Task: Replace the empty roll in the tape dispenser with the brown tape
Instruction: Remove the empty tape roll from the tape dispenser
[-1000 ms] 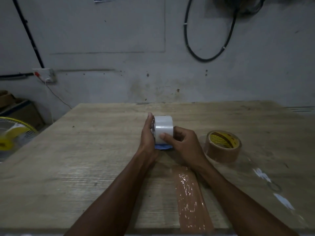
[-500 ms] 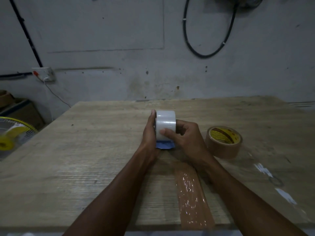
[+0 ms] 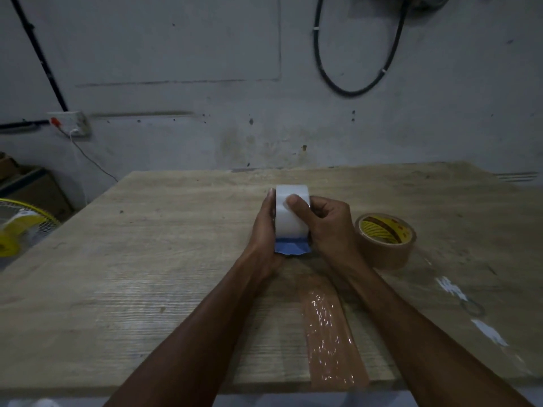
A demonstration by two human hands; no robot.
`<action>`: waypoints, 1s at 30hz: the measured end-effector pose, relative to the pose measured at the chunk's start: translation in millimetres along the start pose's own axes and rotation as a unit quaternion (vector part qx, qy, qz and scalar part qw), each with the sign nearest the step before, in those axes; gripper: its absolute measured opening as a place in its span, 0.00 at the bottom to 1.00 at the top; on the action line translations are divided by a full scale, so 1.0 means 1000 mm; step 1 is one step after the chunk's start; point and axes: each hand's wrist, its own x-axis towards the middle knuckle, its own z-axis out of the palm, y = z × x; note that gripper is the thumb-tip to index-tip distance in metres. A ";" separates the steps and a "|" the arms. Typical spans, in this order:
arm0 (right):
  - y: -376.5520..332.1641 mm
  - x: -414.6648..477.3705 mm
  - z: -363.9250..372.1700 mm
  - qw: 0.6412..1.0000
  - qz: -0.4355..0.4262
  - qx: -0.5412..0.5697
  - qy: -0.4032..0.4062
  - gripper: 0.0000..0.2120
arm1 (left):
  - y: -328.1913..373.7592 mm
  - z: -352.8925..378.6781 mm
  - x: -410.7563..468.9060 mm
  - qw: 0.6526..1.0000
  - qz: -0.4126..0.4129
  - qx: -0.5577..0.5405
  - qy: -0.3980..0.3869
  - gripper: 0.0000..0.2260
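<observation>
A white roll (image 3: 292,220) sits in a blue tape dispenser (image 3: 291,246), held upright above the middle of the wooden table (image 3: 147,259). My left hand (image 3: 263,233) clasps the dispenser's left side. My right hand (image 3: 326,227) grips the right side, its thumb pressed on the white roll's face. The brown tape (image 3: 385,240), with a yellow printed core, lies flat on the table just right of my right hand, untouched. Most of the dispenser's body is hidden behind my hands.
A strip of brown tape (image 3: 332,336) is stuck along the table toward its near edge. White scraps (image 3: 487,330) lie at the right. A yellow fan (image 3: 17,227) stands off the table's left side. The grey wall (image 3: 264,83) is behind.
Both hands have lifted the dispenser slightly and tilted it. My right thumb has slid up onto the white roll's face. The brown tape has not moved.
</observation>
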 end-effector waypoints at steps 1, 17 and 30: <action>0.000 -0.001 0.000 1.000 -0.001 0.002 -0.012 0.12 | 0.000 -0.002 0.001 1.000 -0.004 -0.009 -0.006 0.23; 0.012 0.002 -0.012 0.983 -0.073 -0.107 -0.131 0.38 | 0.004 -0.017 0.008 1.000 -0.013 -0.012 -0.012 0.25; 0.008 -0.001 -0.007 0.991 -0.040 -0.102 -0.082 0.34 | 0.009 -0.015 0.000 0.998 -0.028 -0.055 -0.011 0.25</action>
